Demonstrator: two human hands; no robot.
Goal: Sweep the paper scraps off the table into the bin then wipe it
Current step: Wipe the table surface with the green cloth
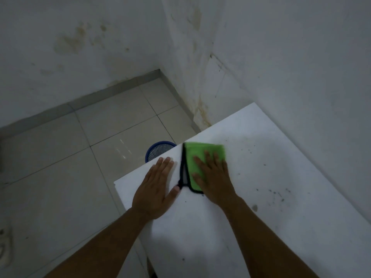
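Two bare forearms reach up from the bottom edge toward me, and I see both hands lying palm down on a white table. At the centre of the work is a folded green cloth with a black border, lying flat near the table's left edge; its long axis runs away from me, with the black-edged side facing left and one bordered corner pointing back toward me. My right hand presses flat on top of the cloth with fingers straight and spread, gripping nothing. My left hand rests flat on the bare tabletop just beside the cloth, fingers straight and together, thumb tip close to the cloth's black corner; I cannot tell whether they touch. Dark specks and smudges dot the table to the right of the cloth. Past the table's left edge, a blue mesh bin stands on a pale tiled floor, partly hidden by the tabletop. Stained white walls meet in a corner behind.
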